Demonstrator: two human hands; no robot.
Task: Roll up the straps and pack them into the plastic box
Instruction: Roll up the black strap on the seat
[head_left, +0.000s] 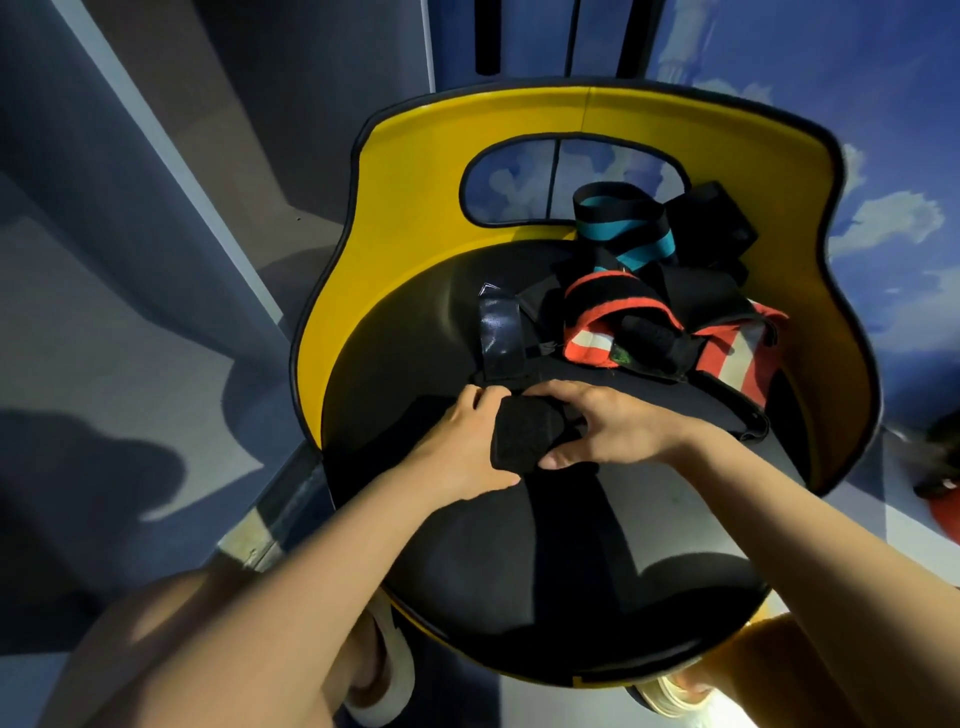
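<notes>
On the black seat of a yellow-backed chair, both my hands hold a black strap rolled into a thick bundle. My left hand grips its left side; my right hand wraps over its top and right side. The strap's loose glossy end runs away from the roll toward the chair back. Behind it lies a pile of straps: a red, white and black one, a black and teal band, and more black straps. No plastic box is in view.
The chair's yellow backrest curves around the far and right sides. A grey-blue floor and wall panels lie to the left. My knees and light shoes show at the bottom. A dark and red object sits at the right edge.
</notes>
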